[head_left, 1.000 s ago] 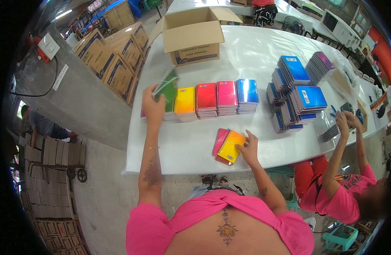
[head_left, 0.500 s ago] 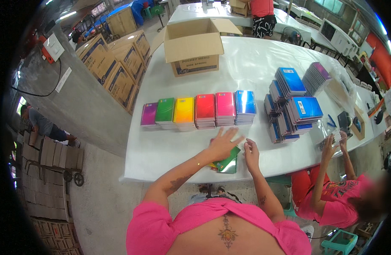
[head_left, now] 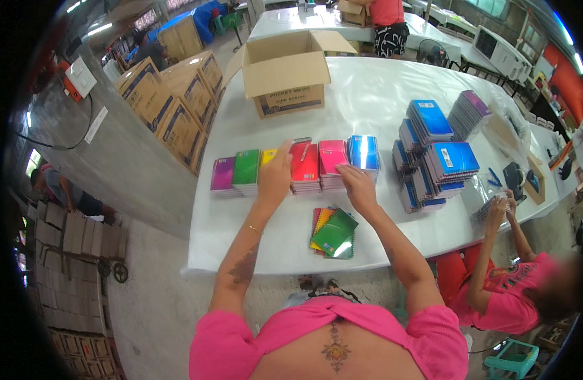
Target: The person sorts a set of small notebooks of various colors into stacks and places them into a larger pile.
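A row of notebook stacks runs across the table: purple [head_left: 223,174], green [head_left: 246,167], yellow [head_left: 268,156], red [head_left: 305,168], pink [head_left: 332,155] and blue [head_left: 364,154]. Between the yellow and red stacks, my left hand [head_left: 277,177] is closed at the edge of a tilted red notebook [head_left: 298,149]; its fingertips are partly hidden. The fingers of my right hand [head_left: 359,185] are closed at the near right corner of the top pink notebook. Closer to me lies a loose fanned pile, with a green notebook [head_left: 335,232] over a yellow one [head_left: 317,240] and a red-pink edge.
An open cardboard box [head_left: 288,100] stands at the table's far side. Taller piles of blue notebooks [head_left: 449,158] and a purple stack [head_left: 470,114] are to the right. A co-worker in pink [head_left: 503,294] sits at the right edge. Closed cartons [head_left: 177,123] stand left of the table.
My hands have left the loose notebook pile and reached forward to the row. The left is now at the red stack, the right at the pink. The fanned pile is uncovered.
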